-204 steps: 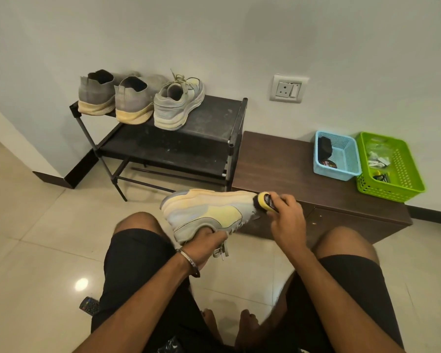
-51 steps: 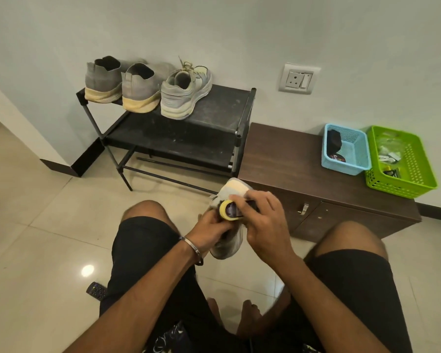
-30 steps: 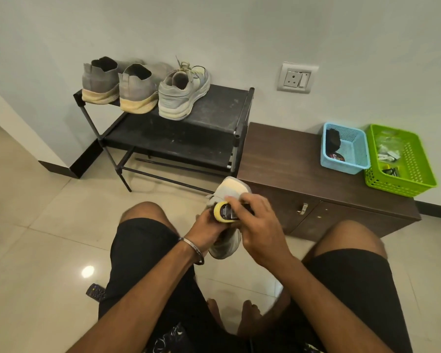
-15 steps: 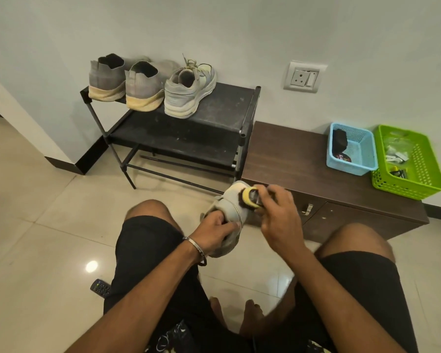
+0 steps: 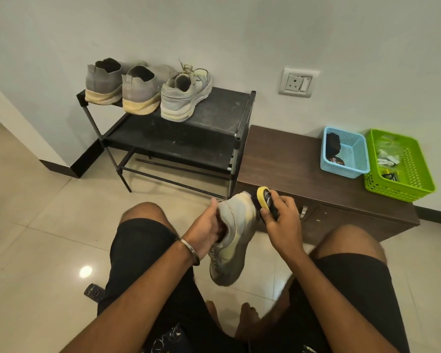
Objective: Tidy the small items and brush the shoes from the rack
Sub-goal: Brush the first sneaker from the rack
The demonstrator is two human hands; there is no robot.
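Left hand (image 5: 206,231) tucked into the opening of a shoe (image 5: 233,240), fingers grasping its collar, thumb along the outside. Shoe held up between the knees, sole turned to the right, one end up near the counter (image 5: 285,159) front, the other hanging down toward the floor (image 5: 36,225). Right hand (image 5: 283,221) wrapped round a brush (image 5: 266,201), fingers clenched on its dark body, yellow end up. Brush touching the upper end of the shoe, bristles hidden between the two.

Three more shoes on the top shelf of the black rack (image 5: 214,115), heels facing out: two grey slip-ons (image 5: 105,82) (image 5: 140,93) side by side at the left, a laced trainer (image 5: 183,94) just beside them. Rack standing against the wall, touching the counter's left end.

On the counter's far right, a blue basket (image 5: 351,169) holding a dark item and a round tin, and a green basket (image 5: 415,174) just beside it with small items too small to tell apart. Wall socket (image 5: 298,81) above the counter. Remote (image 5: 94,293) on the floor by the left thigh. Metal bangle (image 5: 189,250) on the left wrist.
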